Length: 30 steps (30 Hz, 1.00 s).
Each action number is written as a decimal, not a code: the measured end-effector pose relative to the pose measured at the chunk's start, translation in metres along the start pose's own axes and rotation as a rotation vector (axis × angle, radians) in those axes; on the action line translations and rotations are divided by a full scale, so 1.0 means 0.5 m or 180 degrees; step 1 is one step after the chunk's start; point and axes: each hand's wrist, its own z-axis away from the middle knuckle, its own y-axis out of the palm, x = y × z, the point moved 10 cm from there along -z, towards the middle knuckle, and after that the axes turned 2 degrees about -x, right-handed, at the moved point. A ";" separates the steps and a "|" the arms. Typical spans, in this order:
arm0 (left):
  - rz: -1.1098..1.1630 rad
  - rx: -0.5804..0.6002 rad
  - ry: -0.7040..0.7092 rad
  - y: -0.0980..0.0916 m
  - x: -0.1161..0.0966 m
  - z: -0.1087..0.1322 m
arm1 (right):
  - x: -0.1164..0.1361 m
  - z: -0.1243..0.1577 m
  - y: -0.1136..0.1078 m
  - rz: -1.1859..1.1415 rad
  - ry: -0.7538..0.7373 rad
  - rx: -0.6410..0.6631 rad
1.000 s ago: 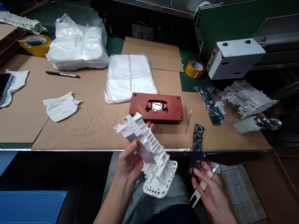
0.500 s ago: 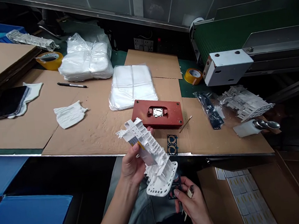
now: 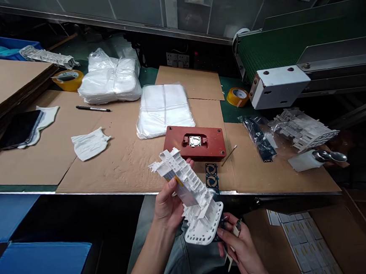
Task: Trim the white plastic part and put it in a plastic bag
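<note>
My left hand point(image 3: 169, 203) is closed around a long white plastic moulded part point(image 3: 190, 195), held tilted over my lap, its perforated end toward me. Just below that end, my right hand point(image 3: 241, 248) is closed on cream-coloured tweezers point(image 3: 231, 247) and pinches a small dark gasket piece point(image 3: 223, 224), mostly hidden behind the part. A strip of two dark blue gaskets point(image 3: 211, 175) lies on the cardboard at the bench edge, in front of a red-brown fixture block point(image 3: 196, 143) with a metal insert.
Bags of white material point(image 3: 164, 109), a white glove point(image 3: 90, 144), a pen point(image 3: 92, 109), two tape rolls point(image 3: 238, 96), a bag of dark gaskets point(image 3: 259, 139), more white parts point(image 3: 303, 129), and a conveyor end point(image 3: 277, 85) sit on the bench. Label sheets point(image 3: 305, 245) lie at my lower right.
A second ago my right hand held a gasket strip up off to the right; a strip now lies on the bench edge, and the hand has moved under the white part's end.
</note>
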 end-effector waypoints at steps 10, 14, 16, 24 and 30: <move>0.0080 -0.0453 0.0057 -0.041 -0.007 -0.011 | -0.004 0.003 0.001 0.0031 0.0121 -0.0137; 0.0159 -0.0338 0.0071 -0.029 -0.011 -0.011 | -0.003 -0.004 -0.007 0.0034 0.0082 -0.0202; 0.0203 -0.0291 0.0065 -0.020 -0.011 -0.009 | 0.006 -0.011 -0.010 0.0063 0.0023 -0.0202; -0.0104 -0.0228 0.0065 0.006 -0.015 -0.013 | 0.059 -0.050 -0.031 0.0342 -0.0175 -0.0368; -0.0791 -0.0494 0.0138 -0.039 -0.020 0.016 | 0.067 -0.057 -0.070 0.0810 -0.0348 -0.0459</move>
